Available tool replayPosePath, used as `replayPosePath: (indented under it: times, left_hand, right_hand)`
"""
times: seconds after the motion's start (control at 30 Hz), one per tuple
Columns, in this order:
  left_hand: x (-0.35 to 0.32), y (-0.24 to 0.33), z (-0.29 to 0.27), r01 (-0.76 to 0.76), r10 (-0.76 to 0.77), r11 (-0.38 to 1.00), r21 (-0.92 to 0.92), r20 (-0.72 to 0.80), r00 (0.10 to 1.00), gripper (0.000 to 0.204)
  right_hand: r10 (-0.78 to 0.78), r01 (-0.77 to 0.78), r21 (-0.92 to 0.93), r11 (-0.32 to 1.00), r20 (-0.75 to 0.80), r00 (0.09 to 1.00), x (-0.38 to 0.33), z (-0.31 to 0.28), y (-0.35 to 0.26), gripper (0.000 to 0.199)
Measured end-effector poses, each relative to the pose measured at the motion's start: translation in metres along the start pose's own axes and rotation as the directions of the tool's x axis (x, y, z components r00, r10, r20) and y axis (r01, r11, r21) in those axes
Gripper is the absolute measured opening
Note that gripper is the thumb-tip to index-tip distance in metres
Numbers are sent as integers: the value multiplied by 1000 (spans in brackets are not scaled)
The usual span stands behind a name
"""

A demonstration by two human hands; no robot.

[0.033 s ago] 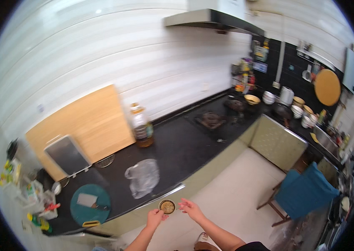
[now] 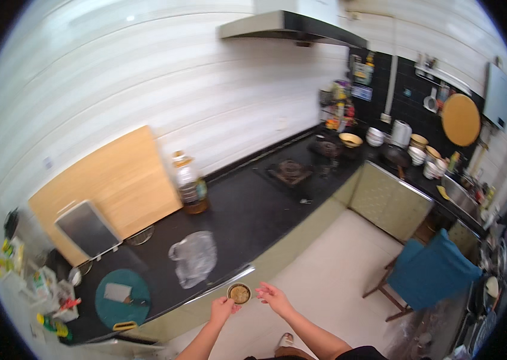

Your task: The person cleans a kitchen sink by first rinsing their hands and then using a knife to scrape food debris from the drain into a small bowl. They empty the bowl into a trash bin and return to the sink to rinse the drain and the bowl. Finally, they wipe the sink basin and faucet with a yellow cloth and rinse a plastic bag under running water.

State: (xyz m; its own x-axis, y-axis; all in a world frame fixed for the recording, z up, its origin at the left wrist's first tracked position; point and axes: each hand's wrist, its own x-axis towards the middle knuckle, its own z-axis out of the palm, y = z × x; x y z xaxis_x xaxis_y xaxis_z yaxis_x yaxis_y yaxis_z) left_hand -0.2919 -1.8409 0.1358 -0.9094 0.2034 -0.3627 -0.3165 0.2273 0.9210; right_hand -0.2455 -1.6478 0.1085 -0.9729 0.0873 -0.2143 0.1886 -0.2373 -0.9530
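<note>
Right at the front edge of the black counter (image 2: 253, 210) sits a small round bowl (image 2: 239, 293) w/ something tan & crumbly inside; it's just past the metal strip on the counter's lip, held out over the floor side; left hand (image 2: 223, 310) has it from below-left, fingers curled up against the bowl's rim; right hand (image 2: 272, 296) is just beside the bowl on the other side, fingers spread apart & loose, tips near the rim, can't tell if they touch; both forearms come up from the bottom of the view

Just behind the bowl on the counter lies a crumpled clear plastic bag (image 2: 193, 257); further left is a round teal cutting board (image 2: 122, 297) w/ a pale piece & a small knife on it; behind that a grey tray (image 2: 87, 228) leans on a big wooden board (image 2: 109, 186) against the white wall; a tall oil bottle (image 2: 190, 185) stands next to the board; far along the counter is a gas stove (image 2: 290, 170) under a metal hood (image 2: 289, 27); bowls & pots crowd the far corner; a blue chair (image 2: 436, 273) stands on the pale floor to the right
</note>
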Motion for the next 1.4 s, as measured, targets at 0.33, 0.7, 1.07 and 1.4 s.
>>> replayPosePath:
  times: [0.33, 0.7, 1.07, 1.4]
  left_hand:
    - [131, 114, 326, -12, -34, 997, 81, 540, 841, 19]
    - [229, 196, 625, -150, -33, 979, 141, 826, 563, 18]
    - [252, 278, 898, -258, -79, 953, 159, 952, 297, 20]
    - [294, 326, 1084, -297, -97, 936, 188, 950, 298, 20]
  right_hand:
    - [-57, 133, 102, 986, -546, 836, -25, -286, -106, 44]
    - [-60, 276, 97, 956, -858, 511, 8, -536, -174, 41]
    - [-51, 518, -2, 855, -995, 81, 2, -746, -265, 40]
    - [-21, 598, -13, 801, -1000, 6, 27, -953, -314, 35]
